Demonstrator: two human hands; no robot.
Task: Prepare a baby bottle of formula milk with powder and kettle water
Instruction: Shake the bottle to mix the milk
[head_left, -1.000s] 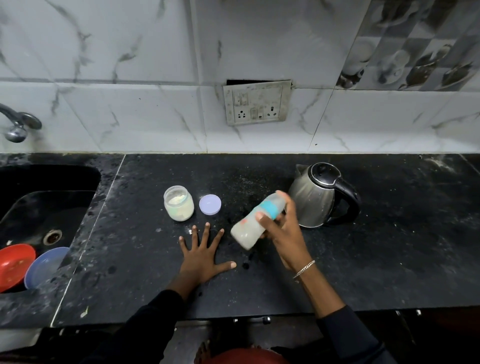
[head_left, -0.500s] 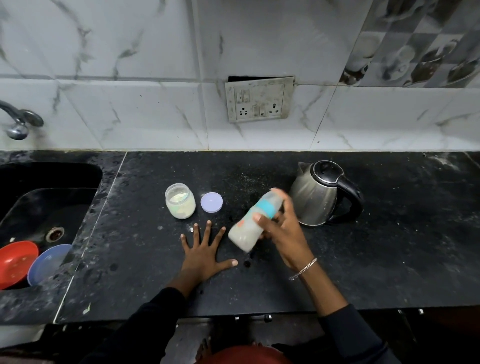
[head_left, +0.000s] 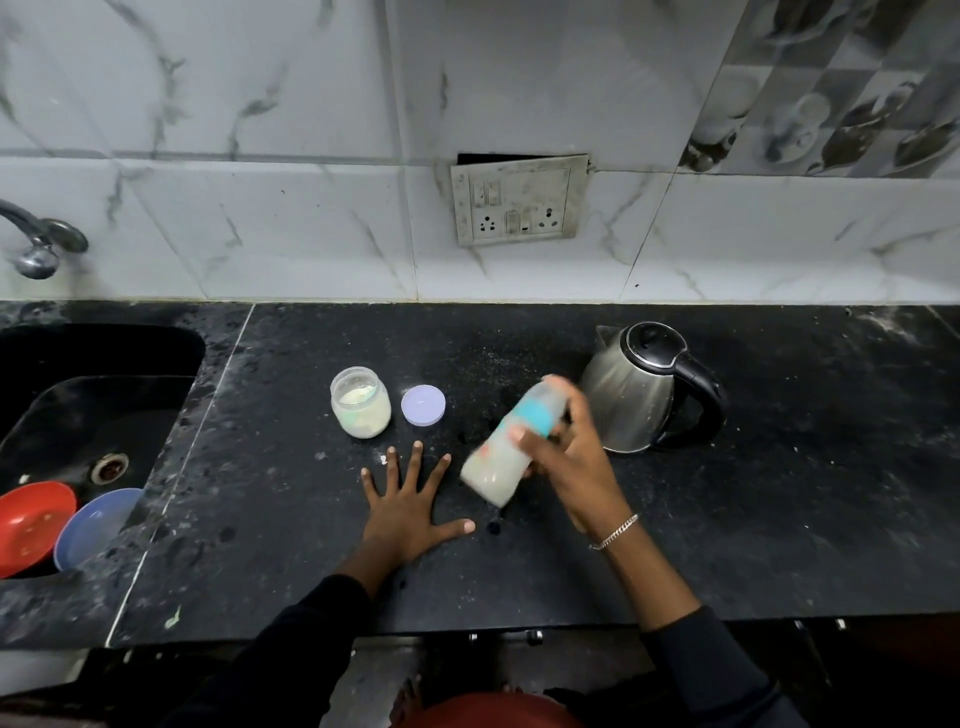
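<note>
The baby bottle (head_left: 506, 452) is in the air above the counter (head_left: 779, 519), tilted, with its base toward me and its top toward the back. Milky liquid fills the lower part.

Nearest to me, the left hand (head_left: 410, 509) lies flat on the counter with its fingers spread wide and holds nothing. It gives good support, and I would leave it there.

Just to its right, the right hand (head_left: 566, 457) has its fingers curled round the upper part of the bottle, at the blue-green ring. The bottle looks blurred, so I judge that the step in hand is shaking to mix the powder into the water. To do this well, I would first be sure the ring is screwed tight, because some dark spots under the bottle may be drops. I cannot tell whether a cap covers the top. Short, firm shakes are enough, and afterwards I would look through the wall of the bottle for lumps.

Further back, the powder jar (head_left: 361, 402) stands open with its lid (head_left: 423, 405) just beside it. I would shake away from it, so nothing falls inside.

The kettle (head_left: 634, 387) stands near, behind the right hand, so the knuckles could hit it.
</note>
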